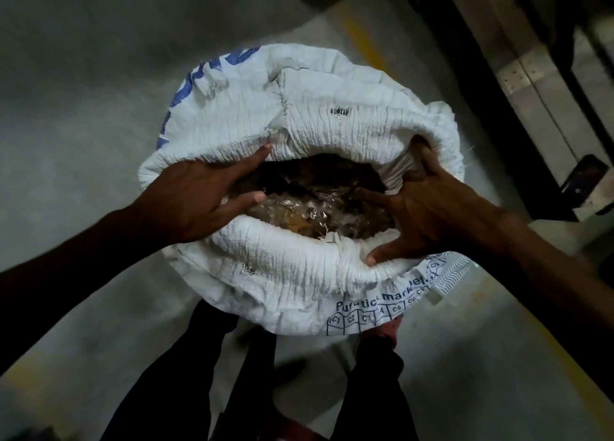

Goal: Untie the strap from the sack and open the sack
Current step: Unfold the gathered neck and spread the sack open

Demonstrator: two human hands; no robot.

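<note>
**Sack on the floor, hands at its mouth**

The sack [299,115] stands on the floor [83,108], just ahead of the person's legs [186,374]. Its mouth faces up, the rim rolled outward all round. Inside lies a plastic liner [319,208] over the contents. The left hand [199,198] rests on the rim's left side, fingers reaching over the opening. The right hand [428,208] sits on the right side, fingers hooked over the rim. A phone [583,178] lies to the right, on a ledge [594,201] well apart from the sack.
</note>
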